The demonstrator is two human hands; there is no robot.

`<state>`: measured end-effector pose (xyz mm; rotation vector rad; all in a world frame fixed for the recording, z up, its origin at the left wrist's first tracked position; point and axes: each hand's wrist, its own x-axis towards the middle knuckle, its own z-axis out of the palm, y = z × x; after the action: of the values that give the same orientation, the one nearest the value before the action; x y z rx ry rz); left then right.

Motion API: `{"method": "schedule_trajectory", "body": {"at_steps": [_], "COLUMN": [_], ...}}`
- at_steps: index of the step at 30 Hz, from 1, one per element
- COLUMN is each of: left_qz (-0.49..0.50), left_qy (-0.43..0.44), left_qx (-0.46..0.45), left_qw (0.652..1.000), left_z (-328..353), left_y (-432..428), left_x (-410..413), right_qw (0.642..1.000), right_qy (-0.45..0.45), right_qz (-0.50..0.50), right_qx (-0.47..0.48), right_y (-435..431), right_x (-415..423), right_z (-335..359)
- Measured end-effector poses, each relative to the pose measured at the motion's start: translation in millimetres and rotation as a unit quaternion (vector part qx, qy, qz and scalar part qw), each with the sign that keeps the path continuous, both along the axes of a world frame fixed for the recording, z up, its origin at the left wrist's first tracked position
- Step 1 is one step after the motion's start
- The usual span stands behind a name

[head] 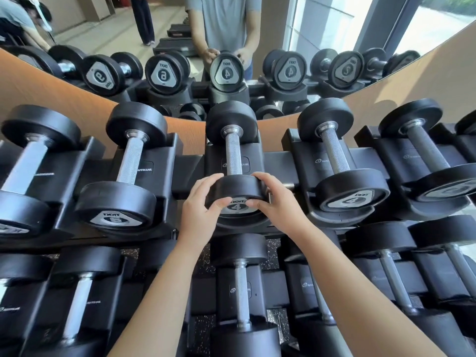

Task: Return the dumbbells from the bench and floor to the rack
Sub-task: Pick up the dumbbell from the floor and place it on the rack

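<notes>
A black dumbbell (234,155) marked 4 lies in the middle cradle of the rack's upper tier (185,173), its knurled steel handle pointing away from me. My left hand (203,202) grips the left side of its near head. My right hand (275,199) grips the right side of the same head. Both thumbs rest on the silver end plate. The far head sits against the wall below the mirror.
Neighbouring cradles hold a dumbbell marked 6 (123,181) on the left and another marked 4 (342,171) on the right. The lower tier (239,292) holds several more dumbbells. A mirror (231,34) above the rack reflects people standing behind.
</notes>
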<state>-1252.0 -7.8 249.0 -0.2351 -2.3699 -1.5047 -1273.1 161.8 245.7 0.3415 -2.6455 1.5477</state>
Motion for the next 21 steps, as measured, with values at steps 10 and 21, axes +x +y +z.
{"method": "schedule_trajectory", "body": {"at_steps": [10,21], "left_qz": [0.021,0.033], "left_qy": [-0.001,0.059], "left_qx": [-0.103,-0.279], "left_qw": [0.994,0.958], "left_z": [5.3,12.2], "left_y": [11.7,71.7], "left_x": [13.2,72.7], "right_qw": [0.993,0.943], "right_qy": [0.046,0.124], "right_qz": [-0.045,-0.118], "right_qx": [0.099,0.285], "right_y": [3.7,52.5], "right_x": [19.8,93.0], "right_z": [0.2,12.4]}}
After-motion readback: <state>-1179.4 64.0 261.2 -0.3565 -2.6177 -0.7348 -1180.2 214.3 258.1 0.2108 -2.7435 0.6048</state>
